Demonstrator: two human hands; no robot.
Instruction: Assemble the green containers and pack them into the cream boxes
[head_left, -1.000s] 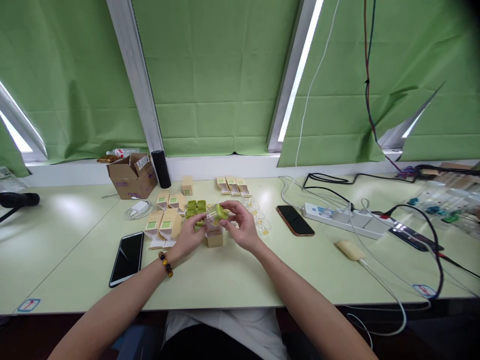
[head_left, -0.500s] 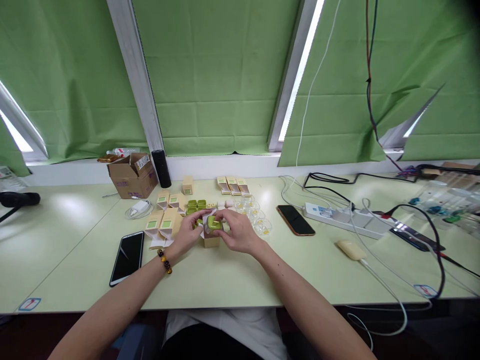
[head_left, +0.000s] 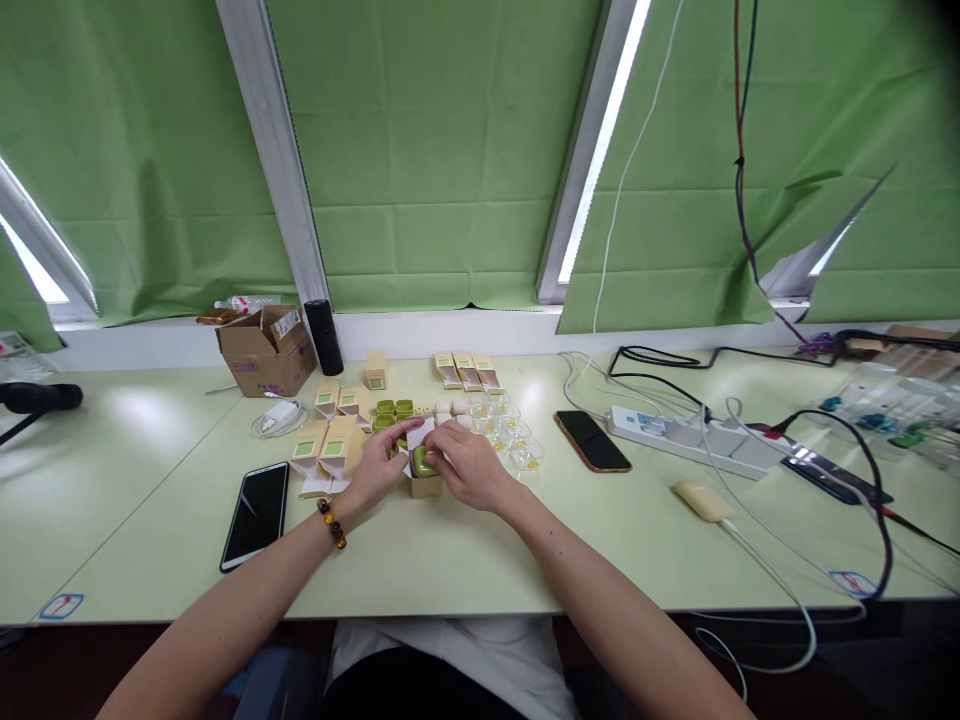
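A small tan cardboard box [head_left: 426, 488] stands open in front of me, its white flap [head_left: 421, 432] raised at the back. Inside it sits a small container with a green lid [head_left: 421, 462]; only the top shows. My left hand [head_left: 377, 468] grips the box's left side, fingers partly hidden behind the flap. My right hand [head_left: 466, 466] bends over the box from the right, its closed fingertips on the green lid. Behind the hands are several green square cups [head_left: 385, 408], small pinkish-white pieces [head_left: 451, 408] and clear plastic domes [head_left: 501, 428].
Open tan boxes [head_left: 341, 448] stand left of my hands, with three more [head_left: 467, 372] at the back. A white-edged phone [head_left: 255, 515] lies at left, another phone [head_left: 592, 441] at right. A power strip [head_left: 694, 443] and cables cover the right side. A brown carton [head_left: 266, 352] stands back left.
My right hand has brought the green-lidded container down from above the small box into it. My left hand has stayed at the box's left side; the white flap now shows upright.
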